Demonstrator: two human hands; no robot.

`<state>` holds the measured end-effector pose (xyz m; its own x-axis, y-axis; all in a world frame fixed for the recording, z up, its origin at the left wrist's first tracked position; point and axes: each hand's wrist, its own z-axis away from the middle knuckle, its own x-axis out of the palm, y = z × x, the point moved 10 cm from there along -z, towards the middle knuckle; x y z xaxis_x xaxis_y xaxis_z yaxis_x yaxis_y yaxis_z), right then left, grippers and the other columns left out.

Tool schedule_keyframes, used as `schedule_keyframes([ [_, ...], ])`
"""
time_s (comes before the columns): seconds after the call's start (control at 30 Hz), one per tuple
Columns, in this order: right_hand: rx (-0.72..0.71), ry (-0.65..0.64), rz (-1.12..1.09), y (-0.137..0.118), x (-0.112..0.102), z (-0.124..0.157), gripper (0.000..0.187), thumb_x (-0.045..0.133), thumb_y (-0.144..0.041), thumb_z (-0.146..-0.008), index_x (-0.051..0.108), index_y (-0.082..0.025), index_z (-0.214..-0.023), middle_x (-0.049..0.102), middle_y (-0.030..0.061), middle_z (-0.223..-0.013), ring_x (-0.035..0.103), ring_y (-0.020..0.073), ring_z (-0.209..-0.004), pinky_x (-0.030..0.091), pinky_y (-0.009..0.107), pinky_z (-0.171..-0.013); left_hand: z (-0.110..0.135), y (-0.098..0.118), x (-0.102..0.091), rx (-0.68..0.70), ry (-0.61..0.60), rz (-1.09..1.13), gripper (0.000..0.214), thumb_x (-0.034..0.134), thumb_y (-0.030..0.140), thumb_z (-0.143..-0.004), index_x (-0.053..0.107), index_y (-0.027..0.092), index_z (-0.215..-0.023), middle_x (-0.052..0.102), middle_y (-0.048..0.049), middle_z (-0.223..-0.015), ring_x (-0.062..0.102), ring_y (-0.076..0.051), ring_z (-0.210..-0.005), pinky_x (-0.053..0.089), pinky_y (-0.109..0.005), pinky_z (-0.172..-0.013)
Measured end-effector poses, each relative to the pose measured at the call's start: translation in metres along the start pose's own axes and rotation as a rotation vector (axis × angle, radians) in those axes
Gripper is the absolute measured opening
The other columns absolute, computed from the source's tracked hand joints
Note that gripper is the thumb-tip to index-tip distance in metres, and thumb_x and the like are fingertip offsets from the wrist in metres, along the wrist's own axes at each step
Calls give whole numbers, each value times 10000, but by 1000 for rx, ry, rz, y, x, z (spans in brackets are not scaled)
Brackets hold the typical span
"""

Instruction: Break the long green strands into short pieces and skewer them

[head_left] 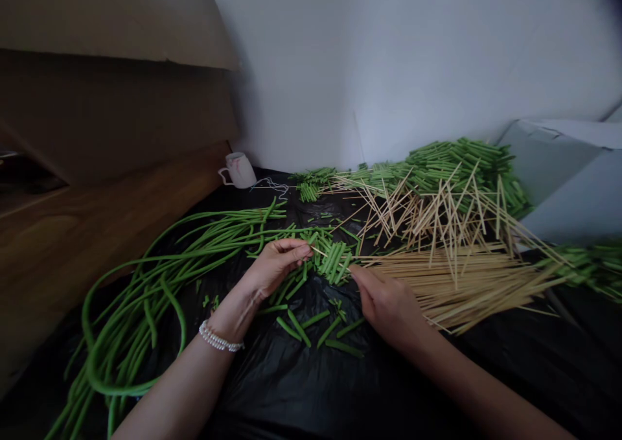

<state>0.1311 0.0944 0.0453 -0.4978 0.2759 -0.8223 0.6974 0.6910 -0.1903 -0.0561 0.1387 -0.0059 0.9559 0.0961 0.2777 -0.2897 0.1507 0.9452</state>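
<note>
A thin bamboo skewer (pixel 318 251) carries a row of short green bean pieces (pixel 335 262), side by side across it. My left hand (pixel 284 256), with a beaded bracelet at the wrist, pinches the skewer's left end between thumb and finger. On the other side of the row, my right hand (pixel 389 301) is closed around the skewer, its fingers close against the bean pieces. Loose cut pieces (pixel 315 320) lie on the black plastic sheet (pixel 291 394) below my hands. Long uncut beans (pixel 121 336) lie curled to the left.
Bare skewers (pixel 476 284) lie spread to the right. Behind them, filled skewers (pixel 457 168) are heaped against the white wall (pixel 389 57). A white mug (pixel 240 171) stands at the back left, near a cardboard box (pixel 121 103). A pale box (pixel 568 174) stands at right.
</note>
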Motion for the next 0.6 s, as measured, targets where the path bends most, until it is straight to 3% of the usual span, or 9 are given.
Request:
schedule_keyframes([
  [0.2, -11, -6, -27, -2, 1, 0, 323, 395, -101, -900, 648, -140, -1097, 727, 90, -920, 682, 178, -731, 508, 270, -662, 0, -2, 0, -16, 23, -10, 262, 882, 261, -532, 736, 148, -718, 715, -22, -704, 631, -105, -667, 469, -221, -657],
  [0.47, 10, -32, -10, -2, 4, 0, 327, 397, -105, -889, 644, -158, -1098, 713, 57, -831, 651, 166, -674, 464, 254, -592, 3, -6, 7, -36, -17, -43, 251, 871, 270, -550, 735, 151, -724, 713, -33, -733, 633, -116, -693, 478, -242, -698],
  [0.6, -1, -51, -20, -6, 5, -2, 331, 391, -100, -890, 648, -154, -1091, 706, 49, -803, 642, 156, -646, 447, 250, -570, 6, -9, 19, -15, -71, -136, 234, 869, 296, -539, 734, 151, -664, 661, -9, -643, 545, -87, -589, 435, -225, -611],
])
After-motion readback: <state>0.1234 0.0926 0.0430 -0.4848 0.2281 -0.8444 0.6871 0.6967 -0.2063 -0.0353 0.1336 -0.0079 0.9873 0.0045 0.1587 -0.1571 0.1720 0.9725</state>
